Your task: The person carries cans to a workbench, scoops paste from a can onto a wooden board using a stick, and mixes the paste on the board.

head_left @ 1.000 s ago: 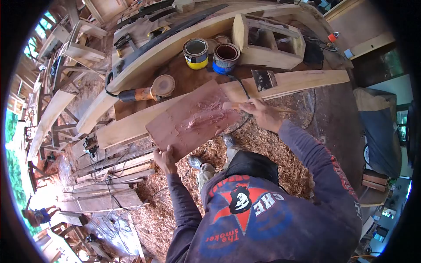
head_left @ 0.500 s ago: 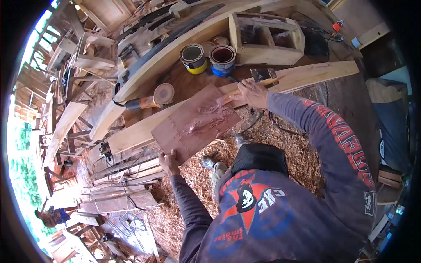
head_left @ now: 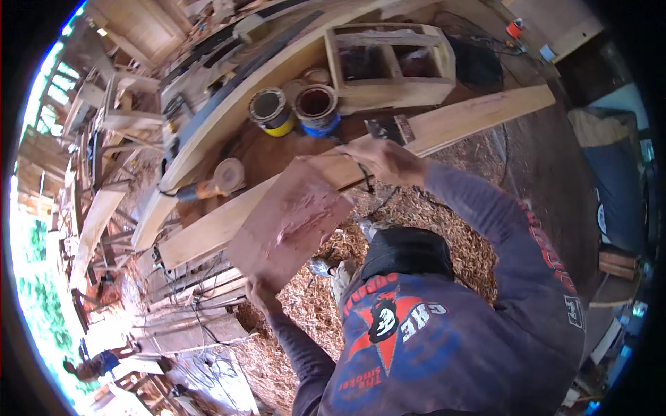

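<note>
My left hand (head_left: 263,295) is closed on the lower corner of a thin reddish-brown board (head_left: 260,232), thumb on top. Pinkish-brown paste (head_left: 302,218) is smeared in ridges across the board's face. My right hand (head_left: 388,161) is closed just past the board's upper right edge, above a long pale plank (head_left: 479,119). A thin, dark-edged tool seems to be in its fingers, but blur hides its kind. A dark flat blade-like piece (head_left: 381,130) lies on the plank behind that hand.
Two open paint cans (head_left: 269,111) (head_left: 316,107) stand beside a wooden frame box (head_left: 392,66). An orange and black power tool with a round disc (head_left: 227,177) lies left of them. Wood shavings (head_left: 416,208) cover the floor; another person (head_left: 100,364) is far left.
The view has shifted, so the bench things appear farther left. The board has tilted more steeply. My right hand has lifted back from the paste; my left keeps its grip.
</note>
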Demonstrator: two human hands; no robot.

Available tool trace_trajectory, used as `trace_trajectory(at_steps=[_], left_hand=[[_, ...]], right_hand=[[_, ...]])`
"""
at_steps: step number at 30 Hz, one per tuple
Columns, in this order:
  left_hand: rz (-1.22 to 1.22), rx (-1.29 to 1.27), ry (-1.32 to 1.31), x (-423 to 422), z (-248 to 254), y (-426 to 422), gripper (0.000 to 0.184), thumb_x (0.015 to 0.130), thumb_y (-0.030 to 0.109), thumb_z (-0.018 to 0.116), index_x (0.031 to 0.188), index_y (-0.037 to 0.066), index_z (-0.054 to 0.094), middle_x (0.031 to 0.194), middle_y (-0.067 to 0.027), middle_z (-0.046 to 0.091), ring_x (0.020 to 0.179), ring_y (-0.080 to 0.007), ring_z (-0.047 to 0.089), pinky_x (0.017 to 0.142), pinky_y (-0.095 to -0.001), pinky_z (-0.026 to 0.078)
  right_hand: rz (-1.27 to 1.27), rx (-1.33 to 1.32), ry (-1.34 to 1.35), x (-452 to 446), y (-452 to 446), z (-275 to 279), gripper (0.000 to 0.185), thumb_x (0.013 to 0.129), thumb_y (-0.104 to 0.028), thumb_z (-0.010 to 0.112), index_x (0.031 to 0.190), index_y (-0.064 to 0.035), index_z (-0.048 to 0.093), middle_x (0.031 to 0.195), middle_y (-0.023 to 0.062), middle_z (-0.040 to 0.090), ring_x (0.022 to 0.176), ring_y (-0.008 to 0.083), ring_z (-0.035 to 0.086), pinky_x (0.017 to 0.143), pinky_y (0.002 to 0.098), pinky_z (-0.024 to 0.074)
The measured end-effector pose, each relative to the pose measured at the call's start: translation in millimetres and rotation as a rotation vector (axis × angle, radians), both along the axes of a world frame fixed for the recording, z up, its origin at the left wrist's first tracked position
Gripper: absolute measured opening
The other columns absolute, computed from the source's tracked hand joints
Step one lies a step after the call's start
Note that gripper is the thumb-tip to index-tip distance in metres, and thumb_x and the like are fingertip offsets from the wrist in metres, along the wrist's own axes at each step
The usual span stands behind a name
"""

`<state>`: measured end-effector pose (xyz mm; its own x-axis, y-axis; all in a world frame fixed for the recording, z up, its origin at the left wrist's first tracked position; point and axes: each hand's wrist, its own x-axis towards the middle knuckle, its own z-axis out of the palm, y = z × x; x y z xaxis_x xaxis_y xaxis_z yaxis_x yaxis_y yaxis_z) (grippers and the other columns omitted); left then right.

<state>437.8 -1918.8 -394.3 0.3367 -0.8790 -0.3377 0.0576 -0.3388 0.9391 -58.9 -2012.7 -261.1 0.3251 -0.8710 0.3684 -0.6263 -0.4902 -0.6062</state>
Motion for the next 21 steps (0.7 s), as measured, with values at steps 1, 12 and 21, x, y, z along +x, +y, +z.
trace_trajectory(at_steps=[1, 12, 21], left_hand=[[0.026, -0.117, -0.235, 26, -43, 18, 0.06, 0.103, 0.048, 0.047, 0.118, -0.008, 0.062, 0.115, -0.0144, 0.063, 0.101, -0.0247, 0.059, 0.086, -0.0398, 0.05], [0.313, 0.203, -0.071, 19, -15, 133, 0.073, 0.105, 0.049, 0.045, 0.158, 0.002, 0.029, 0.157, -0.0142, 0.04, 0.143, -0.0287, 0.04, 0.117, -0.043, 0.036], [0.935, 0.413, 0.288, 16, -2, 184, 0.055, 0.09, 0.076, 0.053, 0.083, 0.022, 0.05, 0.045, 0.004, 0.034, 0.034, -0.0112, 0.029, 0.034, -0.0257, 0.021]], right_hand=[[-0.058, 0.132, -0.065, -17, 28, -5, 0.032, 0.097, -0.004, 0.058, 0.128, -0.0023, 0.064, 0.112, 0.0207, 0.07, 0.098, 0.0347, 0.069, 0.085, 0.0466, 0.0529], [-0.79, 0.853, 0.057, -147, 293, -206, 0.034, 0.095, -0.038, 0.065, 0.099, -0.0052, 0.074, 0.09, 0.022, 0.068, 0.085, 0.0379, 0.065, 0.078, 0.0481, 0.05], [-0.622, 1.063, 0.131, -130, 208, -306, 0.029, 0.091, -0.034, 0.066, 0.09, -0.0048, 0.07, 0.084, 0.02, 0.07, 0.08, 0.0313, 0.07, 0.072, 0.0416, 0.0514]])
